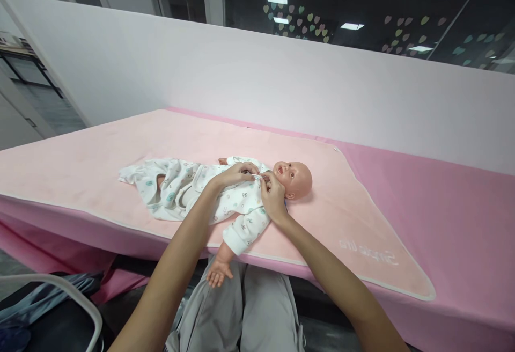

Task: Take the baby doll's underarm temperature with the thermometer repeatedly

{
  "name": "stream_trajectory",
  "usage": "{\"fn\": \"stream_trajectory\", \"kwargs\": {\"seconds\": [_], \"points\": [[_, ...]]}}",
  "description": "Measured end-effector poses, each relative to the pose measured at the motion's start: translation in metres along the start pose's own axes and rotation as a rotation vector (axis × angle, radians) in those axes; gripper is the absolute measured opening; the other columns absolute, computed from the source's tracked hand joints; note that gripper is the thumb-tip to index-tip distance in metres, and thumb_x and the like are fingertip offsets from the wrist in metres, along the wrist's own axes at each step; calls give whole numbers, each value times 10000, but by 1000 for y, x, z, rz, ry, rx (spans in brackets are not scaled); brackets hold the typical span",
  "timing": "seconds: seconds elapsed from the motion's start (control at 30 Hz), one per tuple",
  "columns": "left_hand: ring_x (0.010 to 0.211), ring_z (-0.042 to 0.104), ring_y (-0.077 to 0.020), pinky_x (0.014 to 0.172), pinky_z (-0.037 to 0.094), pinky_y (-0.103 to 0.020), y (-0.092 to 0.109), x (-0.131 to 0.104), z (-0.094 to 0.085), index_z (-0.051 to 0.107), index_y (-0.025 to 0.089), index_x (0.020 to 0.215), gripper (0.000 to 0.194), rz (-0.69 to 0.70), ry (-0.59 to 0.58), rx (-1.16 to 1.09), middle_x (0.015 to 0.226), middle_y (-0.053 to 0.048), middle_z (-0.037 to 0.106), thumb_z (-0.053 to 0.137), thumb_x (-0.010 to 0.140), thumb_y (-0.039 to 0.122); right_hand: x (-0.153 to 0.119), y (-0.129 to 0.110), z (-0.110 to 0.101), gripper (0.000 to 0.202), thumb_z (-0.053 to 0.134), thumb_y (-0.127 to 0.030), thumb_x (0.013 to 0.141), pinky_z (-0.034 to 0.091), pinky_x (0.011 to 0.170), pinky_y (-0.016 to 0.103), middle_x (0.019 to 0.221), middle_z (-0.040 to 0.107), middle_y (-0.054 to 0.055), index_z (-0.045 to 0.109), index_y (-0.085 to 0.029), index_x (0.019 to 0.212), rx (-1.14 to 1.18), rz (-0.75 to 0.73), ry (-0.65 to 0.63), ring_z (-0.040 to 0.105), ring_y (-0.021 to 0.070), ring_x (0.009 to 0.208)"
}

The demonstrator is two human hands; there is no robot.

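A baby doll (298, 179) lies on its back, its head to the right, dressed in a white patterned baby outfit (235, 202). At the chest, just below the chin, my left hand (240, 172) pinches the edge of the outfit. Close beside it my right hand (273, 193) also has its fingers closed on the white fabric near the neckline. A thin white strip, perhaps a tie or the hem, shows between my fingertips; its exact kind is too small to tell. One doll arm hangs past the table's front edge.
A peach mat (322, 223) with white edging covers part of the pink table (462, 223). Behind it runs a white wall (281, 83) below dark windows. At the lower left stands a chair (76, 298) with cloth on it. My knees are under the front edge.
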State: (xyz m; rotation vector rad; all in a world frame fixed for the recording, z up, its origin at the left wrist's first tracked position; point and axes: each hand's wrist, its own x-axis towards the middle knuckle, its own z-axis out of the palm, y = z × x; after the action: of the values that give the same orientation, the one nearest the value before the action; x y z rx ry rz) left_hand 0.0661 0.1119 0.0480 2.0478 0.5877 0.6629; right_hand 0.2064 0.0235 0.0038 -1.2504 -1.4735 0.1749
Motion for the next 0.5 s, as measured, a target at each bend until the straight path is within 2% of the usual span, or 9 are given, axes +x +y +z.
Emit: {"fn": "stream_trajectory", "kwargs": {"seconds": [0.3,0.5], "points": [[978,545,-208,891,399,-337,-8,3,-1,658,166,859,198,12,-11,-64,972,-56,620,627,683,251,0,1,1,185,403,-245,875,446,637,249,841,634,43,572,-187,922,-5,0,16,589,153,719],[985,541,-208,898,398,-331,-6,3,0,667,155,757,189,31,-10,-88,1014,-82,591,606,730,332,-1,0,2,174,424,-233,851,436,606,250,839,619,26,561,-182,945,-10,-6,3,529,117,575]]}}
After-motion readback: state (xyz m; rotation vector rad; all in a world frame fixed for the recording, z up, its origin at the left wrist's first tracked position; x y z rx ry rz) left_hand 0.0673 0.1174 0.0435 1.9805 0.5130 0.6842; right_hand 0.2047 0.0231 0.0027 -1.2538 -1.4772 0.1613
